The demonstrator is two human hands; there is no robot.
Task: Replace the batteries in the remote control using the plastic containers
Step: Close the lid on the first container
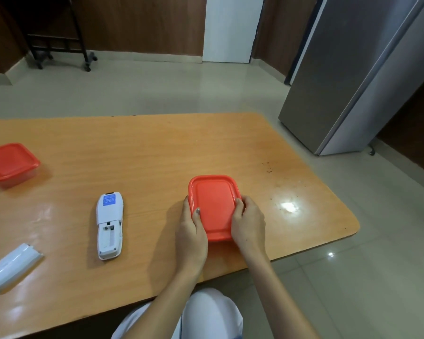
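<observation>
A rectangular plastic container with a red lid [214,204] sits on the wooden table [145,152], right of centre. My left hand [191,230] grips its left side and my right hand [247,222] grips its right side, thumbs on the lid edge. The white remote control [109,225] lies face down at the middle left, its battery compartment open and looking empty. Its white battery cover [11,267] lies apart at the near left. A second red-lidded container [10,162] stands closed at the far left edge.
The table's right edge and rounded corner [353,226] are close to the held container. A grey refrigerator [357,77] stands on the floor beyond the right end. A black wheeled rack [59,42] is at the back left.
</observation>
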